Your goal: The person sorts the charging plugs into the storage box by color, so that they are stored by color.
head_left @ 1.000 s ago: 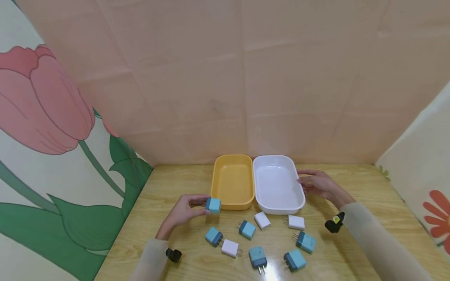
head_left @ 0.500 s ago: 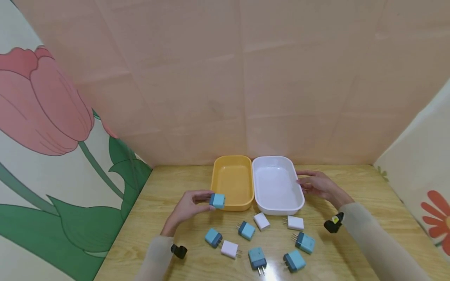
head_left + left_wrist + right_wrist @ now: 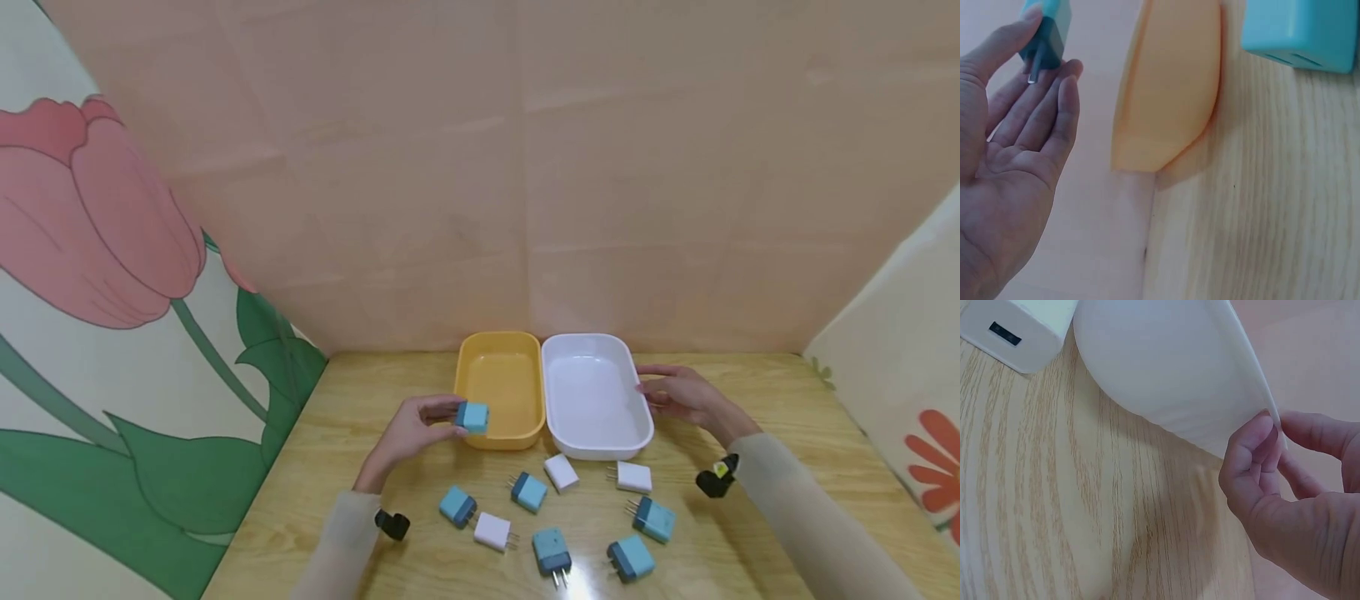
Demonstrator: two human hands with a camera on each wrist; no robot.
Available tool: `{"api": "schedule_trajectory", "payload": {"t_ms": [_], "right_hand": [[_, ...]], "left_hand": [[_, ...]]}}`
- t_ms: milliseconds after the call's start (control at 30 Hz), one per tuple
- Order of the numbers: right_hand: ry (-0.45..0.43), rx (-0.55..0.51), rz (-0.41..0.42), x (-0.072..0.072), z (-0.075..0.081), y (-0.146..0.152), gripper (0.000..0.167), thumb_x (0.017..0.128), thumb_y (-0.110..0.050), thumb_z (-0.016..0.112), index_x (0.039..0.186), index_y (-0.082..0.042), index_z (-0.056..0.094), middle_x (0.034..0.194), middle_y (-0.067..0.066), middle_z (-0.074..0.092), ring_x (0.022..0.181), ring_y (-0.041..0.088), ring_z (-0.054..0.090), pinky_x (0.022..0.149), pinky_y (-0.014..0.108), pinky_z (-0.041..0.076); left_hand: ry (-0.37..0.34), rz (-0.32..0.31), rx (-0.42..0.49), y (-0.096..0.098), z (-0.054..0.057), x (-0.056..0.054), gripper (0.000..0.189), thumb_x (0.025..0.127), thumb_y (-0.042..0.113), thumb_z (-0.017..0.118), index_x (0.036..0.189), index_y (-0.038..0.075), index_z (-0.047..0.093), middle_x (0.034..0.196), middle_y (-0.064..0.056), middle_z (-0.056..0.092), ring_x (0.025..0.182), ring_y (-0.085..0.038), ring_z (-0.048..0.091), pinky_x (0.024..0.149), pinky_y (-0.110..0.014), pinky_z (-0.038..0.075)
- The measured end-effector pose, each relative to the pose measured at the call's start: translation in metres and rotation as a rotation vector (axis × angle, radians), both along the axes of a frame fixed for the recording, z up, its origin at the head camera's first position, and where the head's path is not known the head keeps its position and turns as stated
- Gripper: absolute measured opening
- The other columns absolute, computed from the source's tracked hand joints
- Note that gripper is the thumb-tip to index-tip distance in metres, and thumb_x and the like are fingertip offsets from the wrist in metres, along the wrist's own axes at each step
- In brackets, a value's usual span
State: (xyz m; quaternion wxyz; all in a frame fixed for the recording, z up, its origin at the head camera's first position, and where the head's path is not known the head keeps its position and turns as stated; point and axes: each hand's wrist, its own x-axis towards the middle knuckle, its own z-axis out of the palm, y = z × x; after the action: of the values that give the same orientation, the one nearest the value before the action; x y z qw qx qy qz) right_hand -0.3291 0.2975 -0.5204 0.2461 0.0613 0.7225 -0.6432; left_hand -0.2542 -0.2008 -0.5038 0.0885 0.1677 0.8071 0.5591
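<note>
My left hand (image 3: 412,429) pinches a blue charger plug (image 3: 472,417) between thumb and fingers. It is held over the near left edge of the yellow tray (image 3: 499,443). In the left wrist view the plug's metal prongs point back toward the palm, and the other fingers are spread beneath it. At the right side of the white tray (image 3: 596,452), my right hand (image 3: 686,398) grips the rim. The right wrist view has the thumb going over the rim (image 3: 1266,381) while curled fingers press the outer wall.
In front of the trays lie several blue chargers, among them one blue charger (image 3: 528,492) near the middle. White chargers lie among them, one white charger (image 3: 561,472) close to the white tray. The trays stand side by side against the pink backdrop (image 3: 517,208).
My left hand has moved right and away from me, carrying the blue charger from beside the yellow tray to over its edge. The right hand stays at the white tray's rim.
</note>
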Motion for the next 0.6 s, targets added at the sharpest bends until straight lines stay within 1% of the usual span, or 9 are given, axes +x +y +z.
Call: {"api": "schedule_trajectory", "payload": {"t_ms": [133, 233, 333, 367, 467, 600], "right_hand": [[-0.004, -0.034, 0.011, 0.0, 0.001, 0.0, 0.072, 0.102, -0.018, 0.069, 0.162, -0.002, 0.032, 0.109, -0.005, 0.07, 0.093, 0.014, 0.064, 0.083, 0.028, 0.06], [-0.017, -0.049, 0.008, 0.0, 0.001, 0.001, 0.071, 0.102, -0.017, 0.069, 0.162, -0.002, 0.034, 0.107, -0.005, 0.069, 0.093, 0.014, 0.064, 0.083, 0.028, 0.06], [-0.021, -0.052, 0.023, 0.001, 0.001, 0.003, 0.071, 0.103, -0.017, 0.068, 0.163, -0.002, 0.032, 0.108, -0.006, 0.069, 0.095, 0.013, 0.063, 0.085, 0.028, 0.06], [-0.027, -0.053, 0.015, 0.001, 0.001, 0.003, 0.071, 0.103, -0.017, 0.068, 0.162, -0.003, 0.033, 0.108, -0.006, 0.069, 0.095, 0.013, 0.063, 0.085, 0.028, 0.06], [-0.031, -0.058, 0.023, 0.002, 0.002, 0.004, 0.072, 0.103, -0.019, 0.069, 0.163, -0.004, 0.032, 0.11, -0.007, 0.069, 0.097, 0.012, 0.064, 0.087, 0.028, 0.06], [-0.047, -0.071, 0.02, 0.003, 0.001, 0.004, 0.075, 0.102, -0.019, 0.071, 0.164, -0.006, 0.032, 0.11, -0.006, 0.07, 0.097, 0.013, 0.064, 0.086, 0.028, 0.061]], "left_hand": [[0.004, 0.002, -0.002, 0.004, 0.002, -0.004, 0.051, 0.087, 0.034, 0.088, 0.133, 0.022, 0.073, 0.133, -0.004, 0.075, 0.121, -0.023, 0.072, 0.108, -0.052, 0.055], [-0.002, 0.002, -0.003, 0.006, 0.003, -0.006, 0.051, 0.086, 0.036, 0.088, 0.133, 0.024, 0.073, 0.133, -0.003, 0.075, 0.121, -0.023, 0.072, 0.106, -0.045, 0.058], [-0.004, 0.004, 0.006, 0.009, 0.004, -0.007, 0.052, 0.086, 0.036, 0.088, 0.134, 0.023, 0.072, 0.134, -0.003, 0.074, 0.122, -0.023, 0.072, 0.103, -0.039, 0.059], [-0.006, 0.006, 0.01, 0.009, 0.004, -0.007, 0.052, 0.086, 0.036, 0.088, 0.134, 0.022, 0.072, 0.134, -0.003, 0.074, 0.122, -0.023, 0.071, 0.103, -0.037, 0.059], [-0.008, 0.014, 0.014, 0.012, 0.004, -0.008, 0.052, 0.087, 0.036, 0.088, 0.134, 0.022, 0.072, 0.134, -0.003, 0.074, 0.122, -0.023, 0.071, 0.102, -0.036, 0.059], [-0.016, 0.019, 0.009, 0.015, 0.005, -0.008, 0.053, 0.087, 0.039, 0.087, 0.134, 0.023, 0.072, 0.134, -0.002, 0.074, 0.123, -0.022, 0.07, 0.103, -0.038, 0.059]]}}
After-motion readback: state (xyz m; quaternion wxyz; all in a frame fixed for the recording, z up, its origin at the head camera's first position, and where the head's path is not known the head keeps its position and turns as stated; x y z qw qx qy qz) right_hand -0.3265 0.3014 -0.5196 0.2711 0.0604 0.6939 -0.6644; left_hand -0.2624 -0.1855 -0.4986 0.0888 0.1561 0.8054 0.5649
